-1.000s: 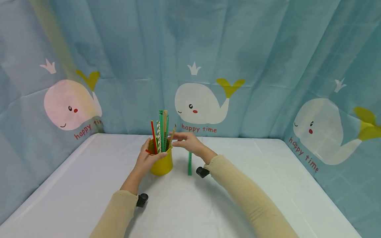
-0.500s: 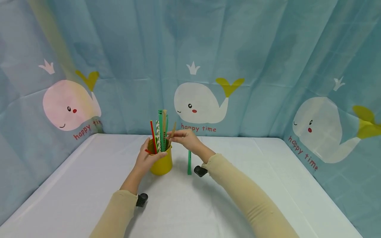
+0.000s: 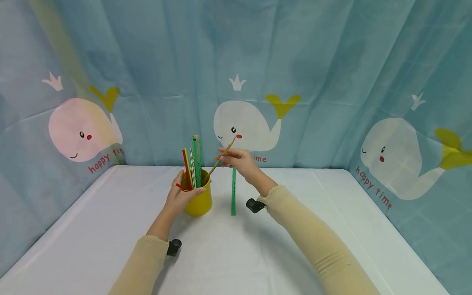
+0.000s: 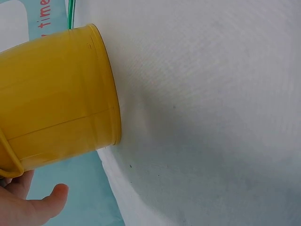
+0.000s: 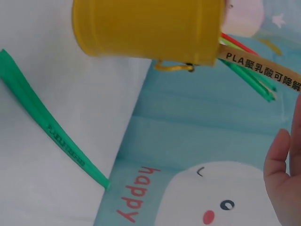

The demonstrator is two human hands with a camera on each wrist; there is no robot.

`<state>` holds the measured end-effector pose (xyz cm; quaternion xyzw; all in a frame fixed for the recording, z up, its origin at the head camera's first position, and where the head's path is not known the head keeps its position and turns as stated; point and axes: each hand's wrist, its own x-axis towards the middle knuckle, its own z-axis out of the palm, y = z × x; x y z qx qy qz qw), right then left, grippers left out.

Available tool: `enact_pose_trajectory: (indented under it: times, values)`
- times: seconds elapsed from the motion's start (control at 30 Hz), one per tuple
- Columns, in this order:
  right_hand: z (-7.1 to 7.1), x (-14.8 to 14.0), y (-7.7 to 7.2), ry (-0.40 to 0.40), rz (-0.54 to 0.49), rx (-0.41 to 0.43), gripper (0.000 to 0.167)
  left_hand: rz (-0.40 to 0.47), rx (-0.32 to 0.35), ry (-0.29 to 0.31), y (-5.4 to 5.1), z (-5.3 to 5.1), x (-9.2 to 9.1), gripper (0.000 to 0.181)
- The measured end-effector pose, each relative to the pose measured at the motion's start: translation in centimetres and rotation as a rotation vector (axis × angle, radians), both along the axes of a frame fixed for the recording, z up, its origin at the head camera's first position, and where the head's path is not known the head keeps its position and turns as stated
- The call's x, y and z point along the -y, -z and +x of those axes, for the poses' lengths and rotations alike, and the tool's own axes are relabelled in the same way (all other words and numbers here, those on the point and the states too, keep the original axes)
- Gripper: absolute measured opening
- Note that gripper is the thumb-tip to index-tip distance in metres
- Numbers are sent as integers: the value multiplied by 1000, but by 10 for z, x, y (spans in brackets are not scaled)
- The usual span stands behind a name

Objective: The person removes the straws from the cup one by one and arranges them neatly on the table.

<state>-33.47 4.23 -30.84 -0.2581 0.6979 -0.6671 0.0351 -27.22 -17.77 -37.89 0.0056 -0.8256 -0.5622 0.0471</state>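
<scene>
A small yellow bucket (image 3: pixel 199 204) stands upright on the table. My left hand (image 3: pixel 179 199) grips it by the rim, thumb across the near edge and fingers round the left side. Red, striped and green straws (image 3: pixel 197 166) lean inside it. With its fingertips my right hand (image 3: pixel 239 161) pinches a straw in a brown paper wrapper (image 3: pixel 222 156), which slants up to the right from the bucket's mouth. Printed characters show on that wrapper (image 5: pixel 260 68) in the right wrist view. Its lower end is hidden at the rim.
One green-wrapped straw (image 3: pixel 233 196) lies on the white tabletop (image 3: pixel 295 229), right of the bucket and below my right hand. Behind the table hangs a blue curtain (image 3: pixel 324 82) with whale prints. A wire handle (image 5: pixel 174 67) hangs at the bucket's side.
My right hand has taken hold of the brown-wrapped straw and moved up and right, drawing it partly out and tilting it. The left hand still holds the bucket.
</scene>
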Motion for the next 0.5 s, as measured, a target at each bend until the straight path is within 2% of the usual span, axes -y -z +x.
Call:
enact_pose_trajectory:
  times: [0.13, 0.37, 0.5]
  values:
    - [-1, -6, -6, 47, -93, -36, 32, -3, 8, -2, -1, 1, 0, 108]
    - [0, -15, -16, 134, -335, -181, 33, -5, 1, 1, -1, 1, 0, 107]
    - [-1, -20, -20, 203, -396, -186, 31, -4, -2, -1, 0, 0, 0, 106]
